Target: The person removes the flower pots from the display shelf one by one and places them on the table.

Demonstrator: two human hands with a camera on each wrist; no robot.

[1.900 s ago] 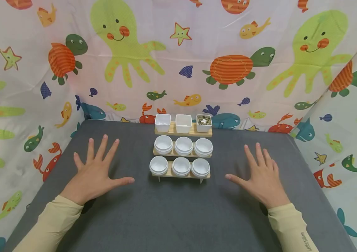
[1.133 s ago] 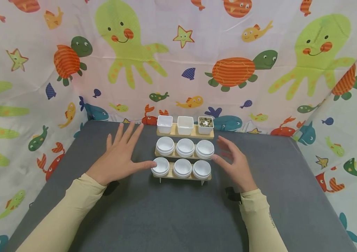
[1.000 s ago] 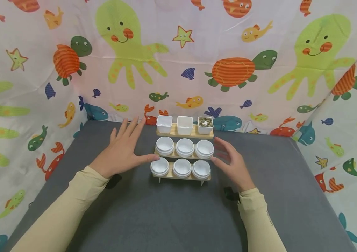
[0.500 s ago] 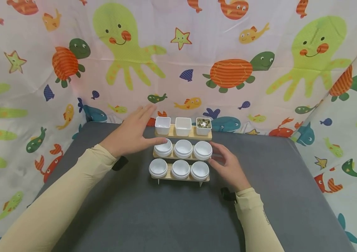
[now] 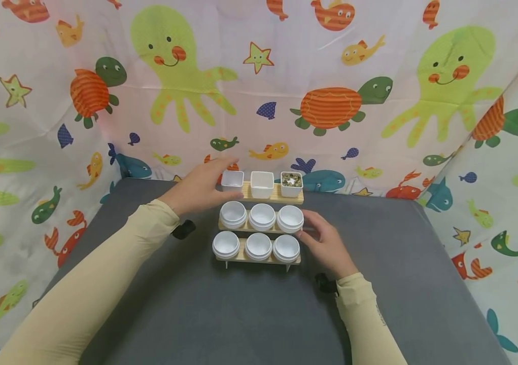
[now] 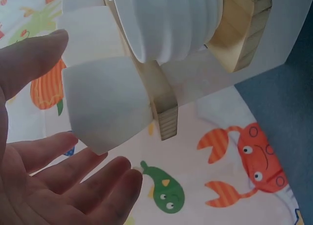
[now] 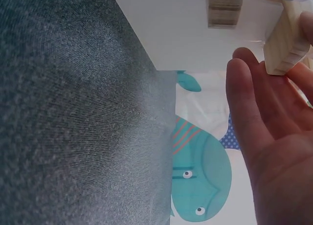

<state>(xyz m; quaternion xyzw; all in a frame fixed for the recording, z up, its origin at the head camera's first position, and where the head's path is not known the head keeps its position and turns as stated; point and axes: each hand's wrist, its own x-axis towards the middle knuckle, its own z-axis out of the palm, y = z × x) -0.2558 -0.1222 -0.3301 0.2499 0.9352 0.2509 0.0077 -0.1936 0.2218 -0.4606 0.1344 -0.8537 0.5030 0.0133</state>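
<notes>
A three-tier stand with wooden shelves (image 5: 286,199) holds white cups, round on the lower two tiers and square on the top. My left hand (image 5: 199,187) reaches around the top-left square cup (image 5: 233,181), thumb in front and fingers behind. In the left wrist view that square cup (image 6: 107,102) lies between spread thumb and fingers, with a gap at the fingertips. My right hand (image 5: 329,248) holds the right end of the middle shelf. Seen from the right wrist, its thumb and fingers lie around the wooden shelf end (image 7: 281,49).
The top-right square cup (image 5: 291,180) contains greenish bits and a white star shape. Beside it stands another square cup (image 5: 262,184). The stand rests on a grey table (image 5: 249,314), near a sea-animal printed curtain (image 5: 259,101) behind and at both sides.
Both hands have come in from the table's sides. My left hand has moved right and up to the top-left square cup; my right hand has closed in on the middle shelf's end.
</notes>
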